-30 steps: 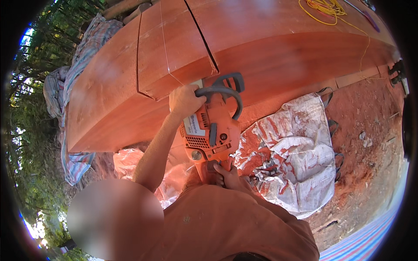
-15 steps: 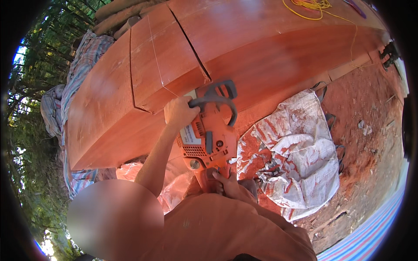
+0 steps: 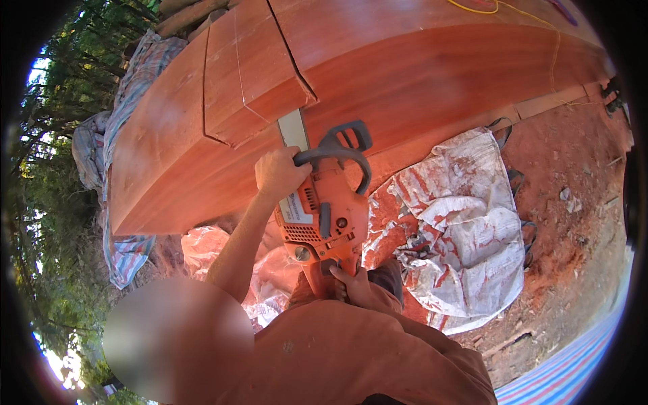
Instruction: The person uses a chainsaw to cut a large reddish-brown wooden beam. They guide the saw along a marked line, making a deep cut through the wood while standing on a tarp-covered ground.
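Observation:
Both my hands hold an orange chainsaw (image 3: 337, 212) in front of my body. My left hand (image 3: 280, 175) is wrapped round its dark front handle. My right hand (image 3: 354, 287) grips the rear handle, close to my torso. A short stretch of pale guide bar (image 3: 293, 128) shows beyond the saw body, running toward a large reddish timber beam (image 3: 432, 81); whether its hidden end touches the wood I cannot tell. Two dark cut lines cross the beam's top and run down to its near edge, with a thin pale line (image 3: 238, 64) between them.
A white woven sack (image 3: 466, 236) dusted with red sawdust lies on the ground at right. Crumpled sheeting (image 3: 202, 246) lies below the beam. Striped tarps (image 3: 138, 94) cover something at left, and a yellow cord (image 3: 533, 23) rests on the beam. Trees stand at far left.
More of the guide bar now shows between the saw and the beam. The beam sits higher in the picture. Both hands keep their grip on the chainsaw.

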{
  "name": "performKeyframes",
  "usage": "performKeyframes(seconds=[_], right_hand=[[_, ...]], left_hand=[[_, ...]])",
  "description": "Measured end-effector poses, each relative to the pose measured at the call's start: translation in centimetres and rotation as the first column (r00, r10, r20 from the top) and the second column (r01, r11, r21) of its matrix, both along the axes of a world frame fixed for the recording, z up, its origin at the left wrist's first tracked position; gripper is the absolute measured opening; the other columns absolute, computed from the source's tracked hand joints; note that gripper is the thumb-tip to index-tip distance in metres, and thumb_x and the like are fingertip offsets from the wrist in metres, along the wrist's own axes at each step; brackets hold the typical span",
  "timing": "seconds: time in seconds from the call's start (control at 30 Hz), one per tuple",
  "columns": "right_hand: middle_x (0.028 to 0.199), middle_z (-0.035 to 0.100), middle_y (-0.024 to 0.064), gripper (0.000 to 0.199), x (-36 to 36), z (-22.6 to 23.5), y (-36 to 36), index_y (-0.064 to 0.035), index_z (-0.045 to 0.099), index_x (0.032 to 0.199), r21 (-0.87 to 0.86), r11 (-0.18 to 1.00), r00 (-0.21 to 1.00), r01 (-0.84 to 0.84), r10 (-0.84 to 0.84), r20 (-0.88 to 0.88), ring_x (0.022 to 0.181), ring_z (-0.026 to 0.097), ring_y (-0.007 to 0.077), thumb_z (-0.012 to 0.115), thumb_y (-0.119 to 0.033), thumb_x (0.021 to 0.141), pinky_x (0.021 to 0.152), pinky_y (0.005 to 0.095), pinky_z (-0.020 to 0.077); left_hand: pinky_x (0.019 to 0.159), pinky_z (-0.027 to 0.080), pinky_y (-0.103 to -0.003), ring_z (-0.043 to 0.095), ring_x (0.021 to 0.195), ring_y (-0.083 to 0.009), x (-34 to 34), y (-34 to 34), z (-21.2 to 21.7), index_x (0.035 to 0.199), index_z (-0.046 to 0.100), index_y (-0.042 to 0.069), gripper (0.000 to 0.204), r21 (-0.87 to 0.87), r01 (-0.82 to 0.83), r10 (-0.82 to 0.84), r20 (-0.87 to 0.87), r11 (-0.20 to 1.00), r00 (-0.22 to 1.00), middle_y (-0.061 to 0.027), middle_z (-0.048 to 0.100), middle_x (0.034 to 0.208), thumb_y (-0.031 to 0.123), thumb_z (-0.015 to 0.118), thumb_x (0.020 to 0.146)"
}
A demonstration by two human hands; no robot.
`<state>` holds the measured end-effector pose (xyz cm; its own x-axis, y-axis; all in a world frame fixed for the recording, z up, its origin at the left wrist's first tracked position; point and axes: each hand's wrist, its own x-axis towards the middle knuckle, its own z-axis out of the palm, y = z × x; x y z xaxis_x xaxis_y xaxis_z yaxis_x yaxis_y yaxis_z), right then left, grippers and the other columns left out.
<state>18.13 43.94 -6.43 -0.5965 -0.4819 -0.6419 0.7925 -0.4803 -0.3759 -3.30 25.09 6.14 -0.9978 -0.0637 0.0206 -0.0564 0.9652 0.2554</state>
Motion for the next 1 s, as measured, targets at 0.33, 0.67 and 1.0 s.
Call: performKeyframes(seconds=[0.33, 0.67, 1.0], right_hand=[[0.056, 0.048, -0.0004, 0.029, 2.6, -0.2, 1.8, -0.0087, 0.050, 0.089, 0.031, 0.998, 0.998, -0.052, 0.051, 0.028, 0.042, 0.049, 0.0122, 0.075, -0.023, 0.093, 0.038, 0.0298, 0.0380], [0.057, 0.048, -0.0006, 0.028, -0.8, 0.2, -0.9, -0.0073, 0.053, 0.089, 0.060, 0.998, 1.000, -0.014, 0.015, -0.010, 0.043, 0.048, 0.0117, 0.074, -0.025, 0.094, 0.040, 0.0293, 0.0373], [0.057, 0.050, -0.0008, 0.026, -5.8, -0.1, -4.0, -0.0088, 0.055, 0.087, 0.043, 0.999, 1.000, -0.008, 0.008, 0.004, 0.042, 0.048, 0.0115, 0.074, -0.025, 0.093, 0.040, 0.0287, 0.0356]], left_hand=[[0.062, 0.052, -0.045, 0.065, 0.063, -0.0328, 2.8, 1.5, -0.2, 0.072, 0.067, 0.008, 0.018, -0.014, 0.017, -0.017, 0.011, 1.000, 1.000, -0.0119, 0.064, 0.063, 0.027, 0.070, 0.074], [0.061, 0.052, -0.044, 0.065, 0.061, -0.0320, -1.1, -0.9, 0.0, 0.073, 0.068, 0.008, 0.019, -0.009, 0.034, -0.034, 0.004, 0.999, 0.999, -0.0117, 0.063, 0.061, 0.027, 0.071, 0.074], [0.065, 0.052, -0.044, 0.068, 0.065, -0.0310, -6.5, -4.2, -0.2, 0.086, 0.074, 0.009, 0.023, -0.050, 0.041, -0.042, -0.016, 0.998, 0.999, -0.0120, 0.066, 0.064, 0.030, 0.074, 0.076]])
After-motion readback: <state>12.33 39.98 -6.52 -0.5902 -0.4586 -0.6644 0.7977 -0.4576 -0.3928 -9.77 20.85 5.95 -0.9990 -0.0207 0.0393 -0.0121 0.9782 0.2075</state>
